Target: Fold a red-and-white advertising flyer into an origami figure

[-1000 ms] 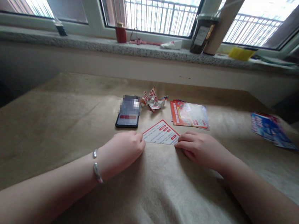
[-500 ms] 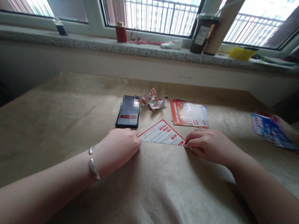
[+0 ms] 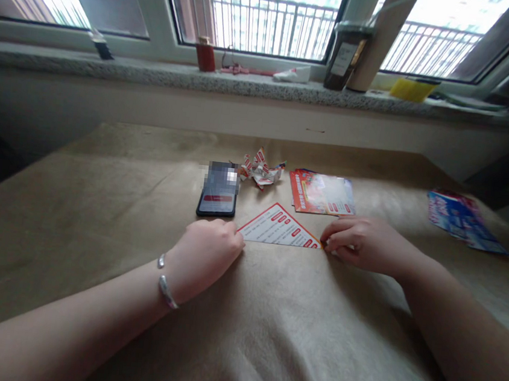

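Observation:
A printed paper sheet (image 3: 280,228) lies folded into a triangle, white with red edges and red labels, its straight edge towards me. My left hand (image 3: 208,258), wearing a silver bracelet (image 3: 166,290), is closed at the paper's left corner, its fingertips hidden beneath the hand. At the opposite corner, the thumb and fingers of my right hand (image 3: 358,242) pinch the paper's tip. Just beyond my left hand rests a dark phone (image 3: 216,205) with its screen lit and partly blurred out.
Behind the paper are crumpled paper scraps (image 3: 263,173) and a stack of orange leaflets (image 3: 317,197). Blue leaflets (image 3: 464,222) lie fanned out at the far right of the brown covered table (image 3: 122,189). A stone windowsill (image 3: 157,76) holds a red lighter-like object (image 3: 205,57) and a dark jar (image 3: 343,57).
My right hand has slid slightly right, with more of the paper's right corner now showing. My left hand has shifted a little to the right at its corner.

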A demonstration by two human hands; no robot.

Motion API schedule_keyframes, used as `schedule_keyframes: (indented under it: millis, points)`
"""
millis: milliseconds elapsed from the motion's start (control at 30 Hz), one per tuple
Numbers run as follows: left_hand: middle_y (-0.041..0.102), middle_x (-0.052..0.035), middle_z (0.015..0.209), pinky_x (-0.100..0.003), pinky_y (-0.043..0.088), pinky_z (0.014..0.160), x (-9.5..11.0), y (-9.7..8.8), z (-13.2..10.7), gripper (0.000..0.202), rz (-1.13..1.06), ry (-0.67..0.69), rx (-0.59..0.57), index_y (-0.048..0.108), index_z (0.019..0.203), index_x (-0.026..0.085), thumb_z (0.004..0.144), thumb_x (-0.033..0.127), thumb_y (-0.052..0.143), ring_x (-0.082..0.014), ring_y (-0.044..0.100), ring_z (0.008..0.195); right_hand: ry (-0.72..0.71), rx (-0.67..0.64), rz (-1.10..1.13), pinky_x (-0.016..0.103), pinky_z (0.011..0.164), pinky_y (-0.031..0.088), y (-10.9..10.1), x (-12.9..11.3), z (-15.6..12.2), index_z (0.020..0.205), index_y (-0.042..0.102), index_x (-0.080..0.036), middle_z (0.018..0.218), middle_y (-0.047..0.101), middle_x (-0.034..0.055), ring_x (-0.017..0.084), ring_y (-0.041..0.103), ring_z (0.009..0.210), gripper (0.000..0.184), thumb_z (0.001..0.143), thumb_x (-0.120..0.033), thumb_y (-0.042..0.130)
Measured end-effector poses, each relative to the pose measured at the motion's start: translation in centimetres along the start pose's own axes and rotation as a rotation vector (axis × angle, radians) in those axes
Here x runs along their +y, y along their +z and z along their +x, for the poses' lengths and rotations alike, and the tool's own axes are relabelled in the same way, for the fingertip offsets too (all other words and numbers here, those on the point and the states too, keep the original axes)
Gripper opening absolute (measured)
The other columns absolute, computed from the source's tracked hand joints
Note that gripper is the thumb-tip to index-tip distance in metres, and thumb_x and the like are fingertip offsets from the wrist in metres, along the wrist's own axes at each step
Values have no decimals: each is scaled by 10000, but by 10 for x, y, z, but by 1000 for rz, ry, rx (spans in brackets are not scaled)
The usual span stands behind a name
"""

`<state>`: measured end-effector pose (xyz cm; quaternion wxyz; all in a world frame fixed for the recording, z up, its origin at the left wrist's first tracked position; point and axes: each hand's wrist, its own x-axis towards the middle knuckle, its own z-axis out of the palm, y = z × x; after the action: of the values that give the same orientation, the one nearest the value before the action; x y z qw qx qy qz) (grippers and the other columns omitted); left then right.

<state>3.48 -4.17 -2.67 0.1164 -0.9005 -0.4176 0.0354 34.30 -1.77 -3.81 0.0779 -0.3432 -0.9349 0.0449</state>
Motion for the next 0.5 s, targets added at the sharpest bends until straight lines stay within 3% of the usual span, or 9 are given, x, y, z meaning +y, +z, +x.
schedule_keyframes:
  millis: [233, 300, 367, 500]
  points:
    - [596, -59, 761, -251, 395, 496, 1, 13, 4, 190, 6, -21, 128, 584, 756, 152, 882, 257, 488, -170, 568, 663, 152, 27, -32, 263, 666, 432, 12, -5, 6, 685, 631, -200, 805, 654, 26, 139, 592, 736, 215, 772, -102, 461]
    - [598, -60, 818, -243, 413, 525, 0, 15, 6, 171, -12, -6, 152, 587, 816, 155, 895, 249, 468, -159, 560, 693, 226, 51, -59, 269, 654, 436, 16, -10, 10, 748, 637, -201, 791, 648, 31, 152, 591, 734, 200, 798, -128, 457]
    - [604, -63, 886, -241, 434, 562, -1, 17, 8, 158, -28, 36, 170, 596, 916, 170, 905, 238, 455, -160, 556, 739, 283, 102, -59, 288, 686, 455, 18, -15, 14, 878, 648, -199, 903, 656, 51, 168, 604, 790, 198, 846, -195, 453]
    - [606, -75, 1024, -303, 489, 706, 0, 20, 11, 230, -110, 170, 204, 575, 1105, 200, 920, 227, 442, -189, 558, 883, 285, 141, -46, 332, 781, 482, 22, -26, 21, 1070, 631, -191, 1047, 616, 95, 199, 597, 891, 278, 873, -330, 493]
